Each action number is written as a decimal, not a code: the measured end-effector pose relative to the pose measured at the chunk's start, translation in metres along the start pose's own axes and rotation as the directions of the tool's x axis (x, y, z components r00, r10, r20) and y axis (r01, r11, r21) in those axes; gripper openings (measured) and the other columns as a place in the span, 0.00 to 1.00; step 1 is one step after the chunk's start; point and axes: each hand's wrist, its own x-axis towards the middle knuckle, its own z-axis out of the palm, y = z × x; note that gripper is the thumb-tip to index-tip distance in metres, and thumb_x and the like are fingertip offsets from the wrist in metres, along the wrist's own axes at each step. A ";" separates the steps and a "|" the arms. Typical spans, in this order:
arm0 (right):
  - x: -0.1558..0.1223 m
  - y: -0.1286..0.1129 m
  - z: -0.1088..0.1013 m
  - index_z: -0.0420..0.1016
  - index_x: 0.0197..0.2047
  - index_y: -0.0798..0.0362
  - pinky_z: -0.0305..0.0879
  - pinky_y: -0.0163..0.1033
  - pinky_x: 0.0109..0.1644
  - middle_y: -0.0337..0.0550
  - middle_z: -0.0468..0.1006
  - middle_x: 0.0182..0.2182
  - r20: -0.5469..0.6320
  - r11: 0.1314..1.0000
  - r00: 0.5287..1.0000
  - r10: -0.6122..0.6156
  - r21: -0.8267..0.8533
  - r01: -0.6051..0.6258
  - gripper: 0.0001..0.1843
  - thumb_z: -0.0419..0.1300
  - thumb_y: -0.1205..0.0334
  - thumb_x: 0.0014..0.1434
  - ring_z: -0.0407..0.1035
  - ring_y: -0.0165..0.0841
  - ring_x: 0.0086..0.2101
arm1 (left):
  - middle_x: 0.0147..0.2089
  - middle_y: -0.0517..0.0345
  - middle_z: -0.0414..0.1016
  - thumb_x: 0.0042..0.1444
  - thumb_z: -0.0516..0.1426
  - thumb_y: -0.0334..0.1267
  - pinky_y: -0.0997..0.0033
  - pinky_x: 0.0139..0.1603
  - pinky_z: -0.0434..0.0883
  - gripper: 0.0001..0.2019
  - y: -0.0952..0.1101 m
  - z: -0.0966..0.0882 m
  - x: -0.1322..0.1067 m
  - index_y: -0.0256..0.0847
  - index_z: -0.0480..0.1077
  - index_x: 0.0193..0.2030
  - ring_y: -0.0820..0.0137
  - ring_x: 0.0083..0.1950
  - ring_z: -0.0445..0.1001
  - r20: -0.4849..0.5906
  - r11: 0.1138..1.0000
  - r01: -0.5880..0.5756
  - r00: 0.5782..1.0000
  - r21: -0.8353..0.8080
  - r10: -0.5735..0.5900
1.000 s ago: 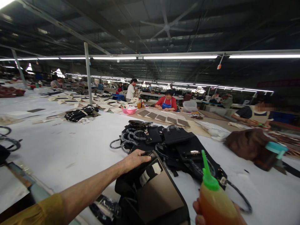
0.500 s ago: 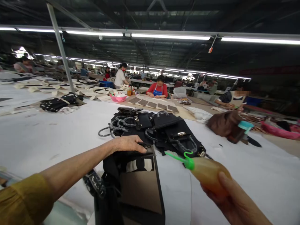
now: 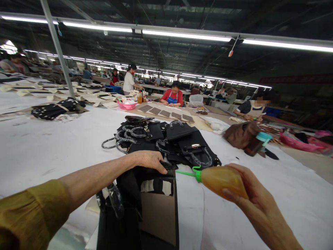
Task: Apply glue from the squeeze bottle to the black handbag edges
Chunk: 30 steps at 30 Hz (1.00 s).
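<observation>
My right hand (image 3: 248,187) is wrapped round a squeeze bottle (image 3: 221,180) of amber liquid with a green nozzle. The bottle lies nearly level, and its tip points left at the top edge of a black bag piece (image 3: 158,215). That piece has a brown-grey inner face and two pale patches near its top. My left hand (image 3: 151,161) grips its upper edge between thumb and fingers; the fingertips are partly hidden. A handle in clear wrap (image 3: 116,201) hangs at the piece's left side.
Beyond my hands lies a heap of black handbags (image 3: 182,139) with wrapped handles on the white tabletop (image 3: 78,146). A brown bundle (image 3: 240,133) sits to the right, dotted black cloth (image 3: 56,109) to the left. Farther back are a pink basin (image 3: 127,105) and several people at work.
The bottle has moved left and levelled out, bringing its nozzle tip close to the bag piece's top edge. My left hand still holds that edge. The view has shifted slightly.
</observation>
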 end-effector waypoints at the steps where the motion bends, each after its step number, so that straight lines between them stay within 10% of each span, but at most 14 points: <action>1: -0.001 0.003 0.001 0.67 0.51 0.50 0.66 0.34 0.39 0.43 0.75 0.43 0.005 1.000 1.000 -0.003 -0.014 0.003 0.30 0.68 0.47 0.48 0.69 0.43 0.41 | 0.25 0.59 0.73 0.44 0.59 0.46 0.74 0.25 0.60 0.14 0.001 0.000 0.002 0.38 0.79 0.32 0.69 0.26 0.66 0.008 1.000 0.003 1.000 0.002 -0.003; 25: -0.005 0.027 0.010 0.66 0.53 0.42 0.68 0.30 0.24 0.40 0.74 0.48 0.036 0.944 0.978 -0.207 -0.254 0.209 0.21 0.61 0.48 0.58 0.70 0.40 0.44 | 0.28 0.61 0.76 0.44 0.61 0.46 0.76 0.27 0.63 0.13 0.004 0.000 0.015 0.39 0.79 0.33 0.70 0.29 0.70 0.078 0.996 0.079 0.994 0.040 -0.082; 30: -0.011 0.031 0.009 0.66 0.53 0.42 0.72 0.33 0.36 0.39 0.76 0.46 0.065 0.877 0.943 -0.326 -0.352 0.327 0.19 0.59 0.46 0.60 0.72 0.38 0.42 | 0.28 0.61 0.76 0.43 0.62 0.48 0.75 0.27 0.63 0.15 0.001 0.000 0.016 0.40 0.78 0.33 0.69 0.29 0.70 0.056 0.993 0.083 0.995 0.082 -0.088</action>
